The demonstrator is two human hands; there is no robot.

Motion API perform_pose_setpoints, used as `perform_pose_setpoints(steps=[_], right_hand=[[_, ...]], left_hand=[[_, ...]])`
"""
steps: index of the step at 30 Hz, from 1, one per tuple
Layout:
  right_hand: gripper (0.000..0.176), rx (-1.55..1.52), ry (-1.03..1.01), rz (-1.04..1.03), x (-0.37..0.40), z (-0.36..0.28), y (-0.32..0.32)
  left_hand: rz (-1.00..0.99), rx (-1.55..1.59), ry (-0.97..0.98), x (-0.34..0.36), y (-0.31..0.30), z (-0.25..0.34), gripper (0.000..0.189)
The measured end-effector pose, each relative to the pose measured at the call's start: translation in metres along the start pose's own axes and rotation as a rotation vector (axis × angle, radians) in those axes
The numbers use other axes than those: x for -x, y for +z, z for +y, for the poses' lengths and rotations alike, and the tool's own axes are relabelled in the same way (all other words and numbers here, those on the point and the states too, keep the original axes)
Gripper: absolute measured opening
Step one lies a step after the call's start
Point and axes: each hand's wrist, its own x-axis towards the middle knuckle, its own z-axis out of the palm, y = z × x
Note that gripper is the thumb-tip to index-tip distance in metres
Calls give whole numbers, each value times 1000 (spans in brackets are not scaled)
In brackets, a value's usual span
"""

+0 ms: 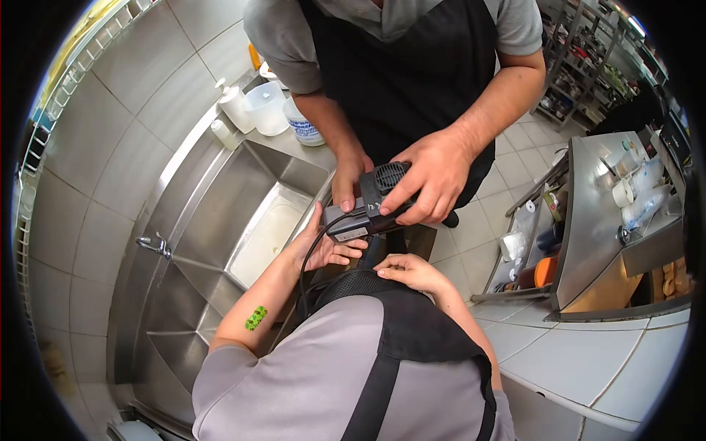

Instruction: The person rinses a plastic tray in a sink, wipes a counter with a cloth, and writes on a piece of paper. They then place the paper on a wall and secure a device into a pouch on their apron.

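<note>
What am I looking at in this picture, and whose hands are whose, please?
There is one picture, taken by a camera on a person's head, looking down past their own grey shirt. Their left hand reaches up under a black box with a fan grille and a cable; whether its fingers grip it is unclear. Their right hand rests open on a black mesh pad at the chest. A co-worker in a black apron faces them and holds the box with both hands. On the left is a steel sink, with a pump bottle, a clear jug and a white tub on its ledge.
</note>
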Motion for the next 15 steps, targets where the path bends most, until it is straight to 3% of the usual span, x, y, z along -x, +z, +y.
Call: perform_pose_setpoints(steps=[4,8,13,15], right_hand=[[31,-23,79,-21,4,9,-2],[32,25,210,-16,8,-2,-2],[41,-76,137,42,13,-23,3],[42,-4,106,32,16,-16,-2]], left_hand=[[77,-141,8,2,-2,-2,96],[116,-20,17,0,-6,-9,88],[110,78,108,-8,8,-10,77],[209,163,127,-9,23,-8,74]])
